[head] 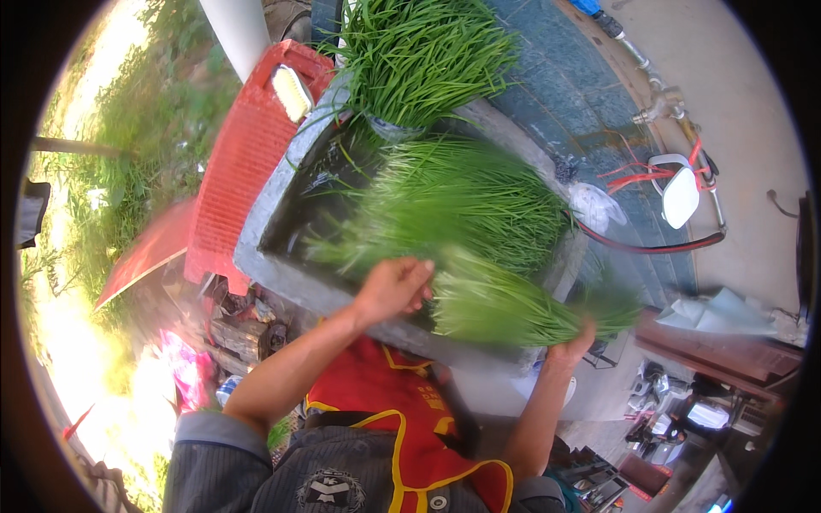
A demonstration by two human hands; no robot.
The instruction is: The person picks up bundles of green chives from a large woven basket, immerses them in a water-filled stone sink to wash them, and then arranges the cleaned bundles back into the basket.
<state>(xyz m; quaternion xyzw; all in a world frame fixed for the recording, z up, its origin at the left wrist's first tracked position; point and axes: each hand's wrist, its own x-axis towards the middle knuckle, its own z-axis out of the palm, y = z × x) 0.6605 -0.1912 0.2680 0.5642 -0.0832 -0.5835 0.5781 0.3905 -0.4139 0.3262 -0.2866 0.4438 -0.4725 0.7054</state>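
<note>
A rectangular stone basin (269, 279) lies before me with dark water (308, 186) in its left part. Long green leaves, apparently garlic chives (507, 199), fill much of it, with paler stem ends toward the left. My right hand (573, 342) grips a bunch of chives (500, 301) near its leafy end, at the basin's near right corner. The pale stems of that bunch point left, toward my left hand (396, 285). My left hand is over the near rim with curled fingers. Blurred greens lie just beyond it, and whether it holds any is unclear.
More chives (430, 58) are heaped at the far end. A red plastic washboard (237, 167) with a scrub brush (292, 93) lies along the left side. At right are a hose (648, 243), a metal tap (664, 106), a white plastic scoop (680, 199) and a clear plastic bag (593, 205).
</note>
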